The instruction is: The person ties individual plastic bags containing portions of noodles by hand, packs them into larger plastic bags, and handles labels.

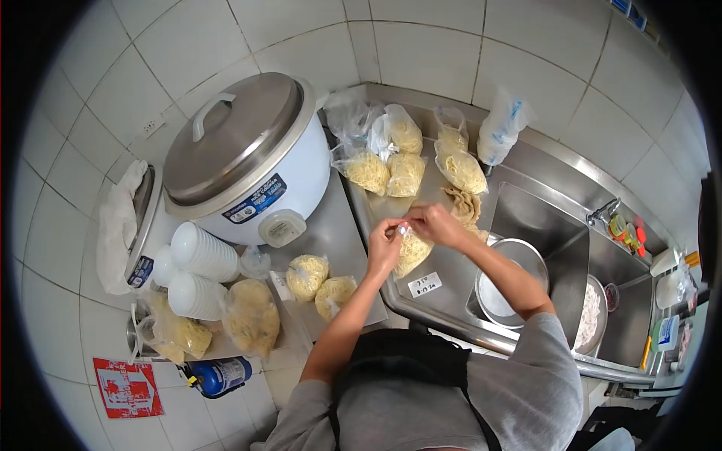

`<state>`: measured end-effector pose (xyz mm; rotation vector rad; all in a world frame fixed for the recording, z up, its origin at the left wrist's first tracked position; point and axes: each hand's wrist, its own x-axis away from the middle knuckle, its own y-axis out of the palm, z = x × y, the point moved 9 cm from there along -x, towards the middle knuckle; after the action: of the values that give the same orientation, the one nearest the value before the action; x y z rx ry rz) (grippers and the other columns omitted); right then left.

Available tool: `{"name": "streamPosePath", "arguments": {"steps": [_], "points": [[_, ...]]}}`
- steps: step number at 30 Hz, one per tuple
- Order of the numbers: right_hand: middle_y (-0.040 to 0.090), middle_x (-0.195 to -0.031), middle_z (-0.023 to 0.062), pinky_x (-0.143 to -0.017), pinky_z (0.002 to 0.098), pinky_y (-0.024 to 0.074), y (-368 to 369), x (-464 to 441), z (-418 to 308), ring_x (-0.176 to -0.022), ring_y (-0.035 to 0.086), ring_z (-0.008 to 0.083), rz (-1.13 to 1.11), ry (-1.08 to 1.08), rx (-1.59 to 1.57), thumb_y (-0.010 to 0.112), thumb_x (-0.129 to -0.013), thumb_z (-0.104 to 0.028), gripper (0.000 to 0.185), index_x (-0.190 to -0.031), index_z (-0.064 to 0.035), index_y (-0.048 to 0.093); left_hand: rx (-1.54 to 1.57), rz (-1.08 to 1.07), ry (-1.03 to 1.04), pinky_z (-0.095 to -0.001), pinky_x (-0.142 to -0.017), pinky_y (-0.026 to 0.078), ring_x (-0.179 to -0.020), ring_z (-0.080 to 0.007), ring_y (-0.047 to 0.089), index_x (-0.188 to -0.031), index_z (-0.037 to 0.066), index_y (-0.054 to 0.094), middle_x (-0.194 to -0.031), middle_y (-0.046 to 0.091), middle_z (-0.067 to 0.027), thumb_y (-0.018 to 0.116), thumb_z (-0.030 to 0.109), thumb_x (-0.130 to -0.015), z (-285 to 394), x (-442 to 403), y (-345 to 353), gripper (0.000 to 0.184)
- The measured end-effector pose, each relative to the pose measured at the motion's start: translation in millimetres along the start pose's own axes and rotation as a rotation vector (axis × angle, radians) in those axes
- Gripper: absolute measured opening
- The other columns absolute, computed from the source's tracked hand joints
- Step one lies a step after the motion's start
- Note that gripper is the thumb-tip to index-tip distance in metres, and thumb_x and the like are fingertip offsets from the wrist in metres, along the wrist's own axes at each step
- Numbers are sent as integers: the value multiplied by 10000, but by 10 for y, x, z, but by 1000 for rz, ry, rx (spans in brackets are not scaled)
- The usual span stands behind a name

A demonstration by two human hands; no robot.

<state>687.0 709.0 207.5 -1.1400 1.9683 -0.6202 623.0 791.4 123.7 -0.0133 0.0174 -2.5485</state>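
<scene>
bag in hand: clear plastic bag of pale yellow shreds (412, 255), gathered top uppermost, over the steel drainboard (459, 289), inside its raised front rim.

left hand (386, 242): thumb and fingers pinched together, little gap, holding the gathered top. right hand (438, 225): fingers curled in at the same top, from the other side; grip at the tips too small to tell.

edges: handwritten label (425, 285) lies just below the bag, near the front rim. bare steel runs from label to round metal pan (513, 282), at the near left edge of the sink (526, 218). behind the right hand, a bag of brownish food (462, 204) sits close; further back, filled bags (406, 174) stand near the wall side.

left: two filled bags (307, 277) on the adjoining surface, near the left forearm; large rice cooker (248, 165) beyond, well apart from both hands.
</scene>
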Motion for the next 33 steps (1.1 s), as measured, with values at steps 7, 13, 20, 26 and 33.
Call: {"name": "streamPosePath", "arguments": {"steps": [7, 13, 20, 26, 33], "points": [[538, -814, 106, -631, 394, 462, 182, 316, -62, -761, 559, 277, 93, -383, 307, 618, -742, -69, 116, -841, -14, 593, 172, -123, -187, -205, -690, 434, -756, -51, 518, -1075, -14, 583, -875, 603, -10, 507, 134, -912, -411, 2, 111, 233], [572, -829, 136, -606, 333, 463, 475, 652, 359, -671, 561, 252, 314, 149, -77, 653, -729, -66, 189, -905, 4, 646, 65, 113, -182, -221, -661, 440, -748, -67, 528, -969, -29, 635, -839, 612, -25, 584, 154, -862, -726, -23, 93, 218], [613, -782, 132, -568, 284, 454, 629, 845, 662, -606, 568, 174, 500, 468, -199, 622, -754, -69, 143, -847, 37, 646, 38, 199, -95, -245, -680, 445, -770, -101, 553, -889, -34, 652, -842, 618, -56, 640, 140, -802, -778, 57, 102, 195], [602, -687, 108, -564, 261, 448, 639, 969, 817, -596, 563, 120, 559, 597, -267, 603, -758, -101, 169, -813, 56, 634, -157, 188, 91, -323, -750, 453, -839, -245, 561, -780, -51, 592, -913, 556, -134, 585, 116, -758, -712, 68, 177, 168], [606, -743, 179, -589, 330, 472, 639, 873, 856, -616, 598, 272, 412, 561, -169, 587, -724, -108, 180, -814, 40, 635, -366, 149, 234, -330, -768, 431, -841, -250, 548, -804, -58, 599, -922, 556, -151, 554, 152, -773, -720, -18, 209, 217]]}}
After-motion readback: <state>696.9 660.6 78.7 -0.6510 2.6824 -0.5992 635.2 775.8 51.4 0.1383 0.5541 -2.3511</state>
